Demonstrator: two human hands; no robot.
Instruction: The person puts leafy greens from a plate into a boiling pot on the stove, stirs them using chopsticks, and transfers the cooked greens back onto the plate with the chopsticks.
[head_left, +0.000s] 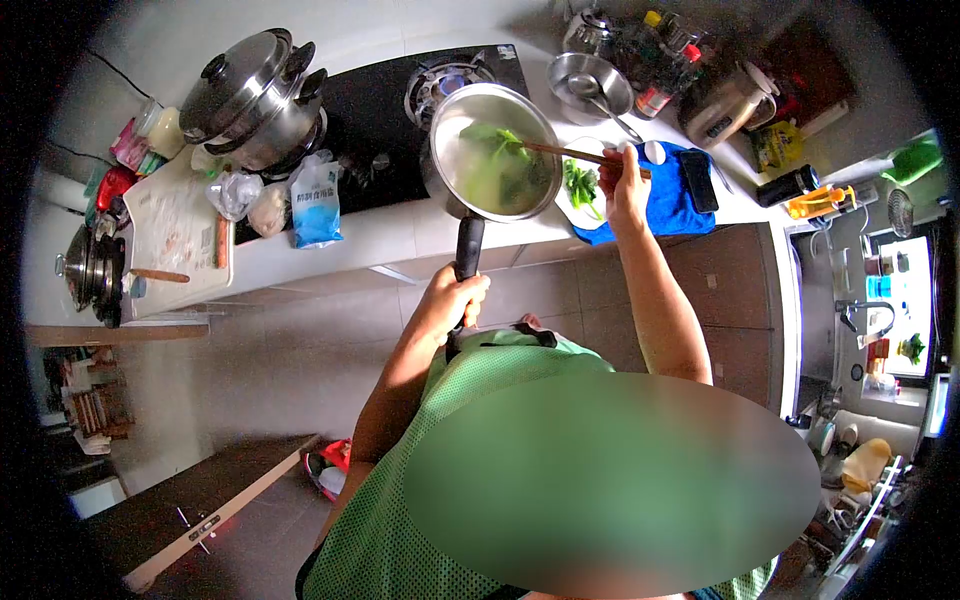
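My left hand [450,302] is wrapped round the black handle of a saucepan [466,212], which is tilted so its inside shows. Leafy greens [505,140] lie in pale liquid in the pan. In my right hand [627,187] are wooden chopsticks [575,153], reaching over the pan's right rim to the greens. Just right of the pan, a white plate [572,215] holds more cooked greens [580,186]. It sits on or against a blue cloth [655,215] under my right wrist.
A gas burner [440,82] is behind the pan. A large lidded pot [255,100] stands on the left of the hob, near a salt-like blue bag [317,205] and cutting board [180,235]. A metal bowl [590,85], phone [697,181] and kettle [728,105] are to the right.
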